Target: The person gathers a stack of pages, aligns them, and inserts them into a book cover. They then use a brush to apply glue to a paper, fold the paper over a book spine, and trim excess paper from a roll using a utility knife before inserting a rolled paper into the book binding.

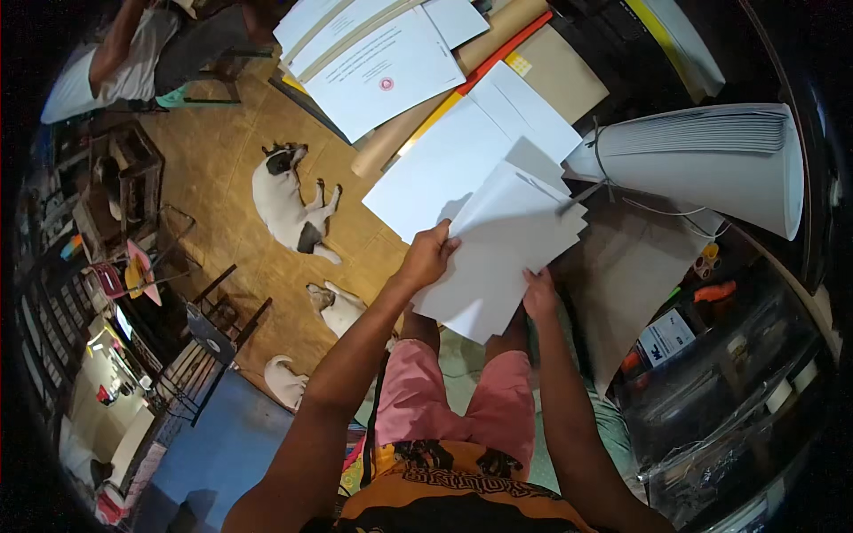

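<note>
Between my two hands is a stack of white paper sheets [484, 253], tilted above my lap. My left hand [429, 258] is closed on its left edge, the thumb lying on top. At the lower right edge my right hand [539, 295] grips the stack, with some fingers hidden under it. The far right corner of the stack is stepped, with several layers showing. Just beyond lie more blank white sheets [444, 169] on the table. Farther back are printed sheets [382, 80] with a round red mark on the top one.
A tied roll of white sheets [702, 155] lies at the right, above a grey board [613, 284]. A brown cardboard tube [378, 158] runs beneath the papers. Dogs lie on the tiled floor, one black and white [289, 200]. A person [133, 53] sits at the far left.
</note>
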The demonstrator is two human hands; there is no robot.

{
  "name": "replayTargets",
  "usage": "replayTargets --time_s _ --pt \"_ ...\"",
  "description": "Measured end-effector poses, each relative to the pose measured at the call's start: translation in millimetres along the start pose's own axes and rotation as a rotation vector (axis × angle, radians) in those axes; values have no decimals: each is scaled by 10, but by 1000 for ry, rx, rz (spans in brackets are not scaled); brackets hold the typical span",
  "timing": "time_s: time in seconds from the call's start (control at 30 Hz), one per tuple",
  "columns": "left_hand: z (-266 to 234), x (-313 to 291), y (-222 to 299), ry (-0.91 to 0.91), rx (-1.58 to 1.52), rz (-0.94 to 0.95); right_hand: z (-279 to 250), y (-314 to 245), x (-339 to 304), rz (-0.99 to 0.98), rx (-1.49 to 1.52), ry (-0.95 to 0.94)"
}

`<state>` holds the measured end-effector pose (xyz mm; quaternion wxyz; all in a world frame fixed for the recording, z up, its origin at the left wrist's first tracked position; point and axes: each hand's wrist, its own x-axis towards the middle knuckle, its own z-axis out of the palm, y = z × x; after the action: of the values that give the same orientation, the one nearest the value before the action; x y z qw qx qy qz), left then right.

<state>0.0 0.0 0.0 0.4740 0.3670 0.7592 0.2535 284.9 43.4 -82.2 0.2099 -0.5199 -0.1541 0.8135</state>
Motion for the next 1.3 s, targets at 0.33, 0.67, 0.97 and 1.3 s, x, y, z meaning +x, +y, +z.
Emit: replayTargets --time_s 0.33,0.67,0.97,1.3 --pt "-83 530 -17 237 440 276 -222 -76 -634 129 132 180" --pt "-176 875 -59 371 788 -113 -949 -150 -1266 240 161 161" --pt "-352 947 -441 483 641 131 -647 -199 -1119 276 224 157" --pt "-385 947 -285 524 620 119 -567 -123 -1070 248 233 94"
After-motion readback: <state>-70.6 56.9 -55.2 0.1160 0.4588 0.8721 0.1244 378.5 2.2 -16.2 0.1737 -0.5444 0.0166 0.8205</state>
